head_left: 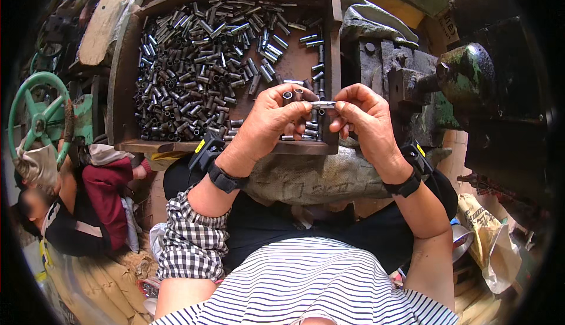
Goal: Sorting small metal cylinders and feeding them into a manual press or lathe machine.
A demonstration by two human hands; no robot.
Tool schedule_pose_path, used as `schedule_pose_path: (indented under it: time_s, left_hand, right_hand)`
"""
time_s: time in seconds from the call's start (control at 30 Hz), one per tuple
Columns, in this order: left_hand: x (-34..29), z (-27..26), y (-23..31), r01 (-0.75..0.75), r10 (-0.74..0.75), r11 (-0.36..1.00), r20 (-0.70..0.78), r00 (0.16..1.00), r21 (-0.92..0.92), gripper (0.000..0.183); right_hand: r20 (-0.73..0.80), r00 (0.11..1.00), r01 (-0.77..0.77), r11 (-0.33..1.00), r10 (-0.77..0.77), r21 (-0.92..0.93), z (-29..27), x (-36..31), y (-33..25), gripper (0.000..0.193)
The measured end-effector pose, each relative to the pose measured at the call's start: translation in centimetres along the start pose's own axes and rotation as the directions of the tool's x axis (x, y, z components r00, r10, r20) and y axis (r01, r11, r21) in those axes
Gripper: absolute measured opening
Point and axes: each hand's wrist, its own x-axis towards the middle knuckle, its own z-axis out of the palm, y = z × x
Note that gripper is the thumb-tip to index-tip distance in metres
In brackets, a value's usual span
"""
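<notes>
Both hands are up in front of the wooden tray (126, 78), a shallow brown box with worn, dark-stained walls, and between them sits one short metal tube (323, 105), bright and cylindrical, lying level just above the tray's near right corner. The right hand (366, 119) pinches the tube's right end between thumb and fingertips; the left hand (272, 120) meets its left end, fingers curled, and cups a few more dark tubes (292, 95) whose open round mouths peek out above its knuckles. So both hands are closed in a grip, touching the same small piece from either side. Inside the tray, a dense heap of loose tubes (194, 72) covers the left and middle, grey-black steel with a dull shine, hollow, all much the same length, thinning to scattered pieces toward the tray's right wall. A black band (226, 179) wraps each wrist, and a checked sleeve (191, 236) is pushed back on the left forearm. The tray rests on a coarse grey sack (312, 178) under its near edge. Right of the tray stands a heavy, grimy machine (471, 83), chipped green paint over dark cast metal. Left of the tray, a green handwheel (38, 113), and below it another person in a red top (106, 198).
</notes>
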Motion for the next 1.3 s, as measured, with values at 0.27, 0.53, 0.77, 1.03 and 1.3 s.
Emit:
schedule_pose_path:
  time_s: [0.27,0.53,0.77,1.03,1.3]
  left_hand:
    - [0.4,-0.4,0.0,0.003,-0.001,0.997,0.015,1.0,-0.08,0.02]
    - [0.4,-0.6,-0.2,-0.004,0.005,0.999,0.018,1.0,-0.054,0.019]
    - [0.3,-0.3,-0.8,-0.01,0.009,0.998,-0.017,1.0,-0.058,0.019]
    - [0.3,0.5,-0.1,0.001,0.001,1.0,0.118,0.993,-0.019,0.019]
    - [0.1,1.5,0.3,-0.004,0.003,0.999,-0.049,0.999,-0.034,0.02]
  right_hand:
    - [0.058,0.998,-0.035,0.996,0.03,0.086,-0.3,0.4,0.1,0.01]
    - [0.086,0.996,-0.022,0.994,0.013,0.108,-0.3,0.3,0.2,0.012]
    - [0.077,0.995,-0.078,0.985,0.066,0.157,-0.2,0.4,-0.3,0.01]
    - [0.229,0.963,-0.223,0.893,0.141,0.39,-0.9,0.5,-0.3,0.012]
    - [-0.001,1.0,0.031,0.998,-0.031,-0.056,0.8,-0.7,-1.1,0.014]
